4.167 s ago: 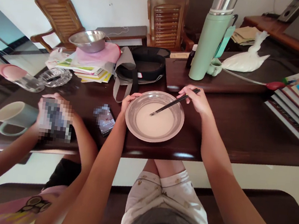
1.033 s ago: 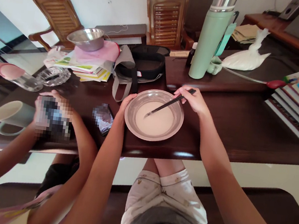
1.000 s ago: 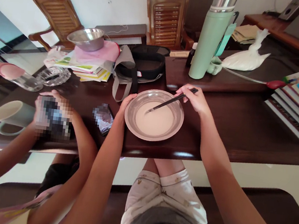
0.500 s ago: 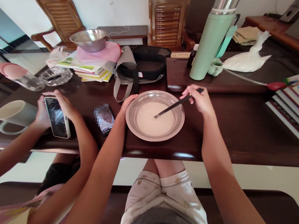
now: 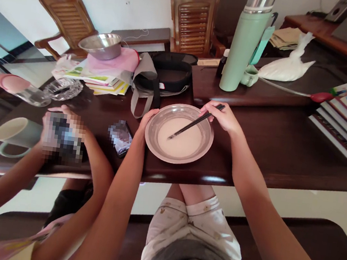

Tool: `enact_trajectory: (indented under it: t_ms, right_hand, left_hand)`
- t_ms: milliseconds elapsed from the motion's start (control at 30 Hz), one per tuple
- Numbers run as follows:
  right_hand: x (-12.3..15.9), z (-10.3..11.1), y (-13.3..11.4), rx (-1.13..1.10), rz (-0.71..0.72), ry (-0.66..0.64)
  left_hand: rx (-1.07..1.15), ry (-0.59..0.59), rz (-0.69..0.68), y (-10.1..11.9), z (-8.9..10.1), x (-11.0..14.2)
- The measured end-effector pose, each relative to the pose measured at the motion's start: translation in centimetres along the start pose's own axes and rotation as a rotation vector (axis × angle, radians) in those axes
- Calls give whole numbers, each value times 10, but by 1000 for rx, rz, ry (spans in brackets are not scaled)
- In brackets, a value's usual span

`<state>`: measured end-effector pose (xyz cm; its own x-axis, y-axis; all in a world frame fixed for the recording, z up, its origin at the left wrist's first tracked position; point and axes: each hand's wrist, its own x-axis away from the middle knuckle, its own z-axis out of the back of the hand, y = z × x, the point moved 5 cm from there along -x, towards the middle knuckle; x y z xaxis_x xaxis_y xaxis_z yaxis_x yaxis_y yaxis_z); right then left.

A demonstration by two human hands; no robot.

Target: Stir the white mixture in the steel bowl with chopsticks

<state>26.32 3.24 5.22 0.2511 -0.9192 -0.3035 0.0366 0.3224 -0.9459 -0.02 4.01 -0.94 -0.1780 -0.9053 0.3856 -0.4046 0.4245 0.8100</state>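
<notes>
A round metal bowl [image 5: 204, 151] stands near the table's front edge, with a pale, milky liquid [image 5: 184, 142] in it. My left hand [image 5: 146, 120] grips the bowl's left rim, fingers along its outer side. Over the right rim, my right hand [image 5: 222, 116] is closed around a pair of dark chopsticks [image 5: 190, 125]. They slant down to the left, and their tips are in the liquid left of the bowl's middle.
Left of me, another person's hands [image 5: 65, 122] hold a phone, blurred out. Around lie a second phone [image 5: 120, 138], a mug [image 5: 16, 132], a glass ashtray [image 5: 63, 89], a black-grey bag [image 5: 167, 78], a green thermos [image 5: 244, 50] and stacked books [image 5: 342, 131].
My right hand has moved left with the chopsticks, and their tips have shifted left and slightly down through the liquid. My left hand stays on the rim.
</notes>
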Motion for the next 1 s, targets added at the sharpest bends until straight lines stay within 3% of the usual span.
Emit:
enact_trajectory:
  t_ms: [167, 333, 500, 667, 833, 1000]
  right_hand:
    - [0, 12, 0, 7, 25, 133]
    - [0, 3, 1, 6, 6, -8]
    - [1, 11, -3, 13, 39, 127]
    - [1, 0, -3, 15, 4, -34]
    - [1, 9, -3, -2, 38, 108]
    - [0, 2, 0, -2, 4, -19]
  left_hand:
    - [-7, -2, -11, 1, -2, 1]
    - [-22, 3, 7, -1, 3, -3]
    - [-34, 5, -26, 0, 3, -3]
    - [-45, 18, -14, 0, 3, -1]
    - [-23, 28, -19, 1, 1, 0]
    - [-12, 11, 4, 0, -1, 1]
